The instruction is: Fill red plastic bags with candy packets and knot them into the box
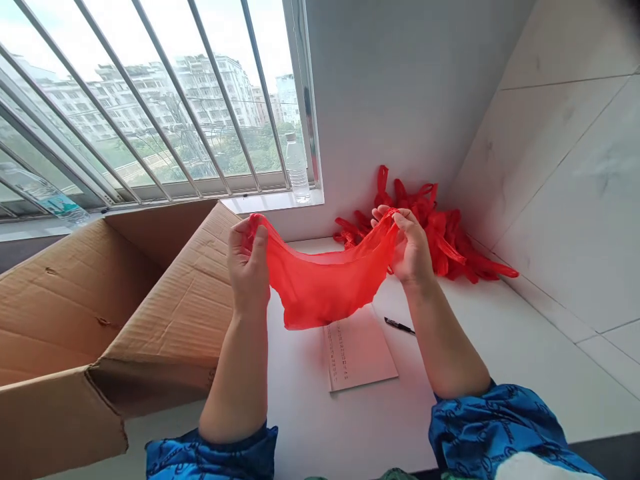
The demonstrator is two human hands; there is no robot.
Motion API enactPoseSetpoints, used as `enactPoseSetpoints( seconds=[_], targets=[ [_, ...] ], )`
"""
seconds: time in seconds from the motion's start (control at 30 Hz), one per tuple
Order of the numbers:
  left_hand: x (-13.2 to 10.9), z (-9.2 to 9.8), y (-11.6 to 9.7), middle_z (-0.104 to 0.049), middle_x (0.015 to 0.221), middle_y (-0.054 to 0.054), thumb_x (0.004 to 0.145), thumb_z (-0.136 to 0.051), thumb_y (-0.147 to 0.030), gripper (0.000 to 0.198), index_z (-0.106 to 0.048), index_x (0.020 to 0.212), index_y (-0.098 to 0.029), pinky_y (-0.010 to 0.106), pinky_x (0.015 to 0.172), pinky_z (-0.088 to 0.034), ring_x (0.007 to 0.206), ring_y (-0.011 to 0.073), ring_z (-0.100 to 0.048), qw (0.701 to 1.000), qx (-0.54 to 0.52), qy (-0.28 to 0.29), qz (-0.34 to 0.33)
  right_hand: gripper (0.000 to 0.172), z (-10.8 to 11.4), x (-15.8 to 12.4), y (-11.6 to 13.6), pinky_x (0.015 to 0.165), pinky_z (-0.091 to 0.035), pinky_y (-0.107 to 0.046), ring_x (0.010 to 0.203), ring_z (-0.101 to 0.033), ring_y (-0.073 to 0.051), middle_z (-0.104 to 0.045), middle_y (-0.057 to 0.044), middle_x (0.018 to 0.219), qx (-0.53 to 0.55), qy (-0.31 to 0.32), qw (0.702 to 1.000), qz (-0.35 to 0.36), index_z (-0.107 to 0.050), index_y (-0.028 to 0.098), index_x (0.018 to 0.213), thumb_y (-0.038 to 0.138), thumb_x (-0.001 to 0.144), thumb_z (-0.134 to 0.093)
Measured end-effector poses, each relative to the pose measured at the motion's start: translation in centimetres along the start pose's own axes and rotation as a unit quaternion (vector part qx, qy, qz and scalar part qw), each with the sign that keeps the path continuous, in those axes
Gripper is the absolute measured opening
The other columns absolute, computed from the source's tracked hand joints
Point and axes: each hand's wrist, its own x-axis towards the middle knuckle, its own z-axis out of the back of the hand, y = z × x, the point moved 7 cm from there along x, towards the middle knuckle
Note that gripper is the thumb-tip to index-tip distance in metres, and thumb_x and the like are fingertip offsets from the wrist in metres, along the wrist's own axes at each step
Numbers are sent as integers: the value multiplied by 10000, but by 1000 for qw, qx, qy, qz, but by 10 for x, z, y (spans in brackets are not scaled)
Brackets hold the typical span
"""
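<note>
Left hand (249,263) and right hand (411,248) each pinch an end of our red bag (323,283), stretched above the tabletop (500,347), box (165,313) crowding left.

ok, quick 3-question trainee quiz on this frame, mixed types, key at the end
1. True or false: the left hand and the right hand each pinch one end of the red bag, stretched between them above the table.
2. Fill in: the clear bottle stands on the window ____.
3. Where does the pen lie?
A) in the left hand
B) on the table, just right of the paper sheet
C) beside the clear bottle

Key: 1 true; 2 sill; 3 B.
</note>
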Motion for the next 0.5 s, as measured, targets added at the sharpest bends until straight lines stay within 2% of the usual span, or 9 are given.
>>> enactPoseSetpoints(
  seconds=[0.1,0.2,0.3,0.37,0.43,0.5],
  targets=[
    [-2,-27,13,-670,1119,55,882,-701,-402,467,-540,1311,-308,333,900,-530,987,184,-673,992,-50,110,35,140,-2,-4,-8,1005,-532,-406,1165,-635,-210,-704,17,1119,53,15,998,-19,-668,273,937,380,853,-701],
    [-16,-47,27,-663,904,14,933,-620,-436,454,-490,1357,-341,321,752,-543,732,149,-650,974,-73,196,87,284,-9,-12,-16,941,-567,-410,1106,-654,-214,-652,-9,1268,37,68,996,-54,-664,300,1108,446,865,-691],
    [-39,-64,45,-551,693,-43,950,-577,-461,405,-516,1329,-332,253,579,-466,503,88,-459,938,-117,273,178,541,-25,-26,-32,872,-579,-388,1019,-669,-207,-573,-55,1397,-78,167,977,-104,-555,325,1347,468,851,-716],
    [-55,-73,58,-495,630,-50,947,-546,-518,418,-560,1293,-284,235,514,-393,455,72,-348,904,-140,326,238,664,-35,-37,-44,890,-563,-378,1063,-646,-214,-519,-68,1452,-177,224,951,-116,-511,327,1409,435,809,-773],
    [-71,-81,68,-472,604,-37,938,-449,-643,547,-612,1243,-219,235,479,-335,448,72,-301,865,-155,384,284,600,-45,-48,-58,939,-540,-373,1162,-602,-235,-496,-62,1464,-235,274,925,-121,-598,305,1329,411,777,-809],
    [-81,-84,73,-460,594,-22,916,-323,-752,722,-650,1189,-170,241,471,-307,456,79,-304,836,-147,437,297,405,-53,-58,-72,909,-552,-363,1150,-616,-240,-553,-64,1387,-230,303,914,-143,-704,268,1156,430,795,-788]
  ],
)
